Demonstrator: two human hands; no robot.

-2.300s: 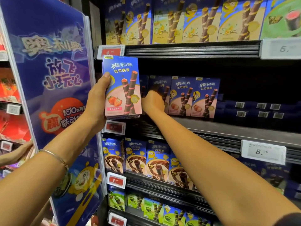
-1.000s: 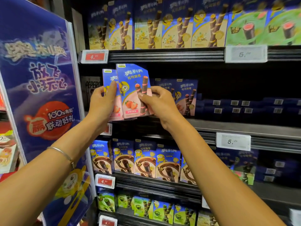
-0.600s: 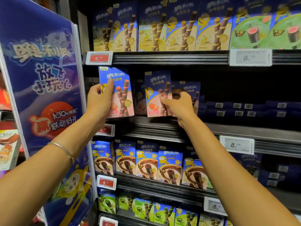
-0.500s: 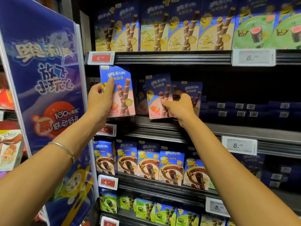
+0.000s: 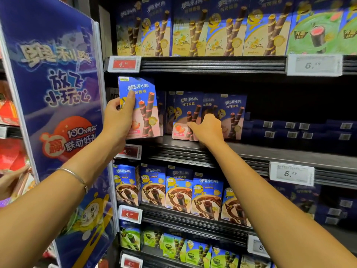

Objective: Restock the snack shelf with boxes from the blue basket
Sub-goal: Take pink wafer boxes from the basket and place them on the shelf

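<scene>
My left hand clamps 1 strawberry box upright at the shelf's left end, thumb across its front. My right hand pinches the standing box near the shelf's front edge, thumb on its face, fingers curled behind.

A pink-and-blue snack box is gripped upright in the left hand, with the thumb laid across its front, before the left end of the middle shelf. A second box of the same kind is stood on that shelf and is pinched by the right hand, thumb on its front. A third box is seen just beside it. A thin bracelet is worn on the left wrist.
</scene>
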